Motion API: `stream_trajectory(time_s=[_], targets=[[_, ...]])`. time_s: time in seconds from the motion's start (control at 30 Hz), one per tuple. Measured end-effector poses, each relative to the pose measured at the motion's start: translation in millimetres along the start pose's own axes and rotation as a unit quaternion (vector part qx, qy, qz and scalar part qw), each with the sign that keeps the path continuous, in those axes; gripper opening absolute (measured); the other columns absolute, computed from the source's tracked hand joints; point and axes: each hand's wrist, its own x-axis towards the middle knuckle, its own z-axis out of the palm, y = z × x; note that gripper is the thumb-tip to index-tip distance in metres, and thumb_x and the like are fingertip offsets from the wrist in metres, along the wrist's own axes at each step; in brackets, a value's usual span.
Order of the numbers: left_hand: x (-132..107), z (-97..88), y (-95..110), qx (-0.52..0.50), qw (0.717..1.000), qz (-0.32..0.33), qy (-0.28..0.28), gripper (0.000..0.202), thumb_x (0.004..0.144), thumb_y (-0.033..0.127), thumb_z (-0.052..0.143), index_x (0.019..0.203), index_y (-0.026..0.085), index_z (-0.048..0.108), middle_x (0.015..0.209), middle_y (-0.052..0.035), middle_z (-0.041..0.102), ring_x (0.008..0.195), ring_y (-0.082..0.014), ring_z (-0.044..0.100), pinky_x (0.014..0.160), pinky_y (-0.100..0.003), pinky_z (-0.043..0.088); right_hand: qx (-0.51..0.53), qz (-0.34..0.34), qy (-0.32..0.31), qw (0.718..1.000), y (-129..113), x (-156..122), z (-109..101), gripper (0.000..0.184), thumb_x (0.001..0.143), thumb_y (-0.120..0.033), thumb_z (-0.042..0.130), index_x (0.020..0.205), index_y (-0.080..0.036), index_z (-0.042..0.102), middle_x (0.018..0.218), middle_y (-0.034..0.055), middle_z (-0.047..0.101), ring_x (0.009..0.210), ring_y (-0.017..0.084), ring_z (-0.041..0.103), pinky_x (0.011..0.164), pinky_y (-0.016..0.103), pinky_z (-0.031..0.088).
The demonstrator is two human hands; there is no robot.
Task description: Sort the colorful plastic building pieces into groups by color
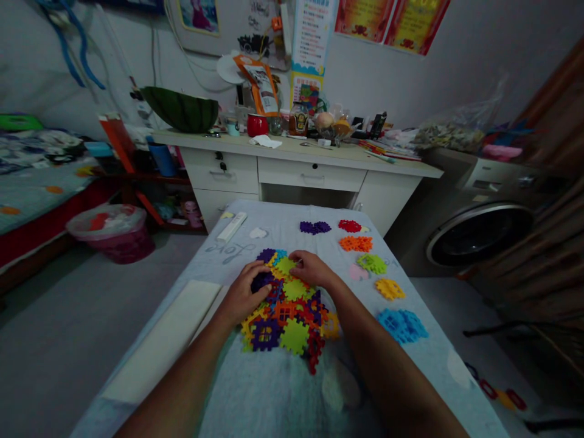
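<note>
A heap of mixed plastic interlocking blocks in purple, orange, red, yellow and green lies on the cloth-covered table between my forearms. My left hand rests on the left side of the heap, thumb and fingers apart around purple blocks. At the far right side of the heap, my right hand is curled with its fingertips at the edge of a yellow-green block. Sorted piles stand along the right: purple, red, orange, green, yellow and blue.
A white remote lies at the table's far left, and a long pale board along its left edge. Beyond stands a cluttered white desk. A washing machine is at right, a pink bin at left.
</note>
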Motion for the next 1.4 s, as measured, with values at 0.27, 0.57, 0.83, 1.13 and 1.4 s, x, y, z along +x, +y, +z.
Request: stream_trajectory(time_s=[0.27,0.57,0.83,1.13,1.4], targets=[[0.1,0.7,0.1,-0.001,1.0,-0.002,-0.007,0.033,0.082,0.034,0.06,0.112,0.023,0.063,0.133,-0.0086,0.053,0.13,-0.0269,0.049,0.113,-0.049,0.036,0.105,0.039,0.056,0.992,17.2,4.5,7.1,0.028,0.072,-0.01,0.06,0.099,-0.02,0.061,0.075,-0.0048,0.057,0.065,0.009,0.051,0.06,0.021,0.04],[2.0,0.4,-2.7,0.007,1.0,0.005,-0.011,0.034,0.082,0.036,0.058,0.113,0.022,0.063,0.13,-0.0084,0.056,0.126,-0.0262,0.052,0.111,-0.046,0.038,0.139,0.044,0.151,0.978,33.0,-12.7,-69.3,0.022,0.073,-0.021,0.055,0.094,-0.018,0.062,0.066,-0.0041,0.055,0.06,0.012,0.052,0.057,0.023,0.04],[3.3,1.2,-2.6,0.001,1.0,0.012,-0.011,0.034,0.08,0.036,0.059,0.112,0.023,0.062,0.126,-0.0078,0.059,0.123,-0.0259,0.053,0.11,-0.046,0.039,-0.119,0.227,0.23,0.939,92.2,-64.6,-144.1,0.021,0.072,-0.011,0.057,0.089,-0.016,0.068,0.064,0.0007,0.062,0.059,0.013,0.057,0.059,0.024,0.04],[3.3,1.8,-4.2,0.007,1.0,0.019,-0.013,0.035,0.081,0.038,0.058,0.112,0.023,0.062,0.126,-0.0074,0.059,0.123,-0.0253,0.054,0.11,-0.044,0.04,-0.235,0.275,0.223,0.905,101.3,-79.9,-134.0,0.023,0.072,-0.01,0.06,0.091,-0.016,0.07,0.082,0.0083,0.071,0.072,0.018,0.063,0.065,0.027,0.043],[4.3,4.3,-7.4,0.018,1.0,0.008,-0.003,0.035,0.082,0.039,0.058,0.112,0.022,0.061,0.127,-0.0077,0.056,0.125,-0.0257,0.052,0.111,-0.044,0.038,-0.226,0.172,0.216,0.934,52.1,-77.9,-118.9,0.015,0.083,-0.018,0.059,0.095,-0.017,0.067,0.095,0.0087,0.069,0.082,0.018,0.061,0.073,0.028,0.043]])
